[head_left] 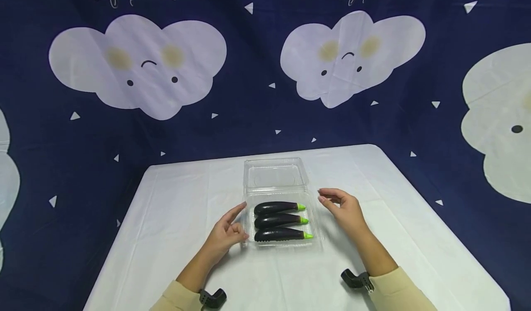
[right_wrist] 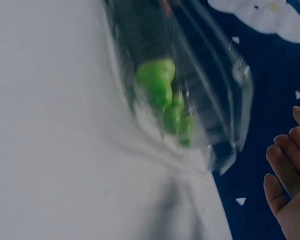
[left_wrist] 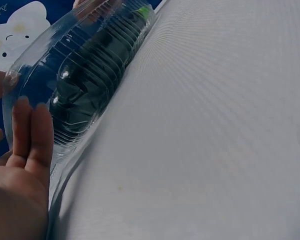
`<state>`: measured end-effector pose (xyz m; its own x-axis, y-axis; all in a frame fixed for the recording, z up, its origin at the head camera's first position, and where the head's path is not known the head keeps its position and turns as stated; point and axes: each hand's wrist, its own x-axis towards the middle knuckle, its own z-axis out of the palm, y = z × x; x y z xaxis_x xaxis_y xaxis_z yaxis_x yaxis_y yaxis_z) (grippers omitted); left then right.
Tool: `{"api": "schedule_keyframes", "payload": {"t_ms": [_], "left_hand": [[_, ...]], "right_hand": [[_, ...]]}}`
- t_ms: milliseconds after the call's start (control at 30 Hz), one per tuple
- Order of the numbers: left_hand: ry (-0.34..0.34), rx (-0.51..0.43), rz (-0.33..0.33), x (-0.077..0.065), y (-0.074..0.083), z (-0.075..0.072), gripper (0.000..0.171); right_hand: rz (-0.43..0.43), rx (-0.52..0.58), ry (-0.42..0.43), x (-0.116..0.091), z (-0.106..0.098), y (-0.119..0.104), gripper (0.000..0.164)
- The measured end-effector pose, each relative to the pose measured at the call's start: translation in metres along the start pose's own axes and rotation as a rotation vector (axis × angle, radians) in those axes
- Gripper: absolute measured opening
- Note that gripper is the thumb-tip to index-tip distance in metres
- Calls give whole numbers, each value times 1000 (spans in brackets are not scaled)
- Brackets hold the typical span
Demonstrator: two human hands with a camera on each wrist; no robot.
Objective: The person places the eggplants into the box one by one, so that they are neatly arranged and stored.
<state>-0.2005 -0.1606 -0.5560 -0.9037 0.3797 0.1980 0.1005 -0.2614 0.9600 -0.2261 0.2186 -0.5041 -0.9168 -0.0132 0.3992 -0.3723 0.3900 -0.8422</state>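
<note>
A clear plastic clamshell box [head_left: 317,243] stands on the white table with its lid [head_left: 275,175] folded back. Inside lie three dark eggplants, the back one [head_left: 274,208], the middle one [head_left: 277,220] and the front one [head_left: 279,234], stacked in a column with green stem ends to the right. My left hand [head_left: 224,235] touches the box's left side with its fingers spread along the edge. To the right of the box, my right hand [head_left: 343,209] hovers apart from it, fingers loosely bent and holding nothing. In the right wrist view the green stems [right_wrist: 157,80] are blurred.
A white cloth [head_left: 174,219] covers the table. Behind it hangs a dark blue curtain [head_left: 249,94] printed with clouds and small triangles. Black wrist-worn devices sit on the left [head_left: 213,298] and right [head_left: 354,279] wrists.
</note>
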Motion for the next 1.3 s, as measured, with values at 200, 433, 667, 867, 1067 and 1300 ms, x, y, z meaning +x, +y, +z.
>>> {"api": "schedule_keyframes", "payload": {"t_ms": [200,433,667,867,1067,1300], "left_hand": [[82,177,1,7,7,-7,83],[311,524,-39,64,18,-23,63],[318,391,-119,98,4,-22,70],[377,260,-41,101,-5,-14,73],[373,204,53,99,-7,-14,78],[410,213,100,101,-1,-10,82]], "right_hand": [[74,46,-71,14,9,23,38],[197,204,-160,32,16,48,60],[281,404,-256,42,30,56,66],[256,427,-236,43,33,56,64],[201,419,-211,43,34,56,64],[147,386,-140,43,35,55,63]]}}
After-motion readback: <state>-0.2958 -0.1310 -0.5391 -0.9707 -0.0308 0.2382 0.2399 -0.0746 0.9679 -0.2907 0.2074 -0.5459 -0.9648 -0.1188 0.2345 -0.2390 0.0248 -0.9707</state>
